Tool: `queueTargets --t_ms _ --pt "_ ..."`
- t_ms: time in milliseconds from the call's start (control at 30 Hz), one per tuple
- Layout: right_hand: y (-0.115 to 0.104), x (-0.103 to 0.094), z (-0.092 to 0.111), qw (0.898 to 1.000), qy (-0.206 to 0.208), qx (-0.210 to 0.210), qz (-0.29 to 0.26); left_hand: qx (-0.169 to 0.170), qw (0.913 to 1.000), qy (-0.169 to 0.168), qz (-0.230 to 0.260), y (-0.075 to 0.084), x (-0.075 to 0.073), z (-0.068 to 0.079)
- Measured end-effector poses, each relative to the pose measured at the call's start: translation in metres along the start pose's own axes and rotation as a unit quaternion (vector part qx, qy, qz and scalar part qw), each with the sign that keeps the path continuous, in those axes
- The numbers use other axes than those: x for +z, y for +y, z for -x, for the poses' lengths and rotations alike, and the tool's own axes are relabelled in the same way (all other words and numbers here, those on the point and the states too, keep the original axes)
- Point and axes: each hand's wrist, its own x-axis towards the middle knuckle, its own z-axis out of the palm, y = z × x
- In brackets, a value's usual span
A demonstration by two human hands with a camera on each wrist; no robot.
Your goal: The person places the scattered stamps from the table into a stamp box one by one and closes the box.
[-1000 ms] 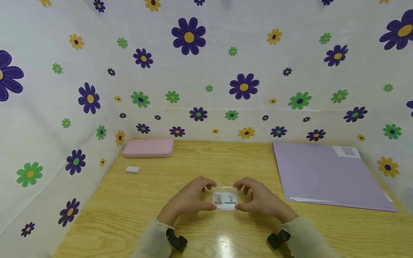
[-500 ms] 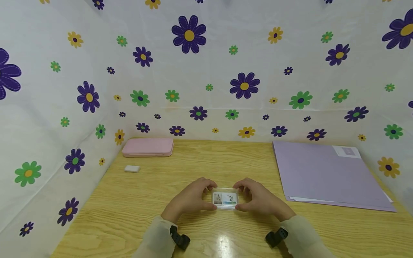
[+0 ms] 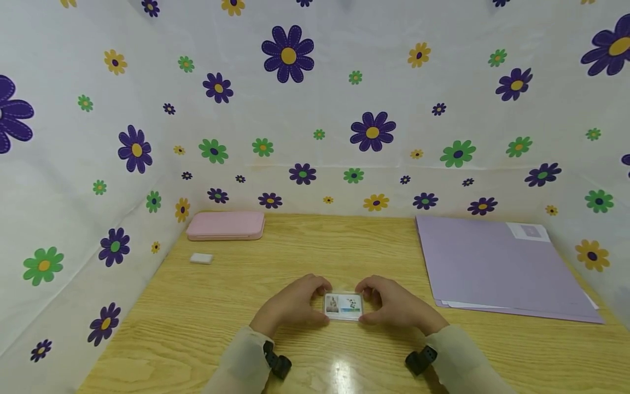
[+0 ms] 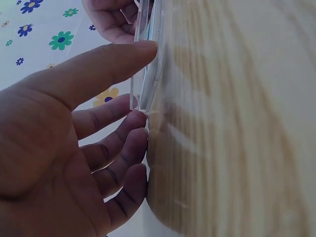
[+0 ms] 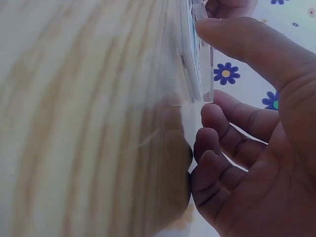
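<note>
A small clear plastic case (image 3: 343, 306) lies flat on the table, with a white printed insert bearing a photo and a panda picture showing through its top. My left hand (image 3: 293, 304) grips its left end between thumb and index finger, while my right hand (image 3: 395, 304) grips the right end the same way. In the left wrist view, the clear lid (image 4: 138, 79) sits over a white piece in the case, and the other fingers curl down to the tabletop. The right wrist view has the thumb (image 5: 232, 32) on the upper edge of the lid.
A pink pencil case (image 3: 226, 226) stands at the back left, with a white eraser (image 3: 202, 258) in front of it. Purple folders (image 3: 502, 268) with white sheets lie on the right. Flowered cloth (image 3: 315, 109) walls in the wooden table (image 3: 295, 246) behind and at the sides.
The clear lid has come down over the case, which now looks flatter. Both hands have sunk slightly with it and keep their grip at the two ends.
</note>
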Motion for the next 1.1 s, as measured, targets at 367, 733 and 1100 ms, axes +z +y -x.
queueTargets --t_ms 367,733,1100 --pt "-0.0029 -0.0009 -0.0018 1.000 -0.005 -0.006 0.018 -0.022 0.9997 -0.002 -0.007 0.0057 0.0000 -0.0020" --pt "-0.0015 -0.0010 -0.0032 0.999 -0.011 -0.013 0.034 -0.025 0.9995 -0.008 -0.014 0.0052 0.0007 -0.0047" --pt "0.0001 -0.0020 -0.0044 0.998 -0.018 0.004 0.052 -0.029 0.9994 -0.010 -0.016 0.0088 0.0003 -0.0062"
